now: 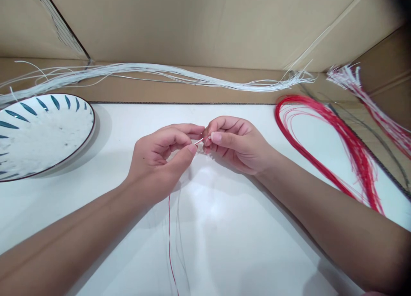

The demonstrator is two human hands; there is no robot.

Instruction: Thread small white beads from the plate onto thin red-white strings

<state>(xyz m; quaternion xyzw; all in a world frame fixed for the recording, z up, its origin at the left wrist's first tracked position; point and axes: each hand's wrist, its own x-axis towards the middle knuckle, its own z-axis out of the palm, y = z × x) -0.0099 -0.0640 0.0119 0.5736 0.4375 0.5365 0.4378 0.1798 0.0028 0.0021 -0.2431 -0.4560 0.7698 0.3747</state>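
Near the middle of the white table, my left hand point(162, 159) pinches a thin strand with a white end point(199, 141) between thumb and fingers. A red cord point(169, 231) hangs down below this hand toward the front edge of the view. My right hand point(236, 144) is closed in a pinch just to the right, its fingertips beside the strand's white end. What the right fingertips hold is too small to make out. The fingertips of both hands nearly meet.
A plate point(45, 133) with blue-green leaf marks and white bits stands at left. White strands point(160, 71) lie along the back on cardboard point(192, 92). A looped red cord bundle point(340, 120) is at right, with a red and white bundle point(369, 99) beyond it.
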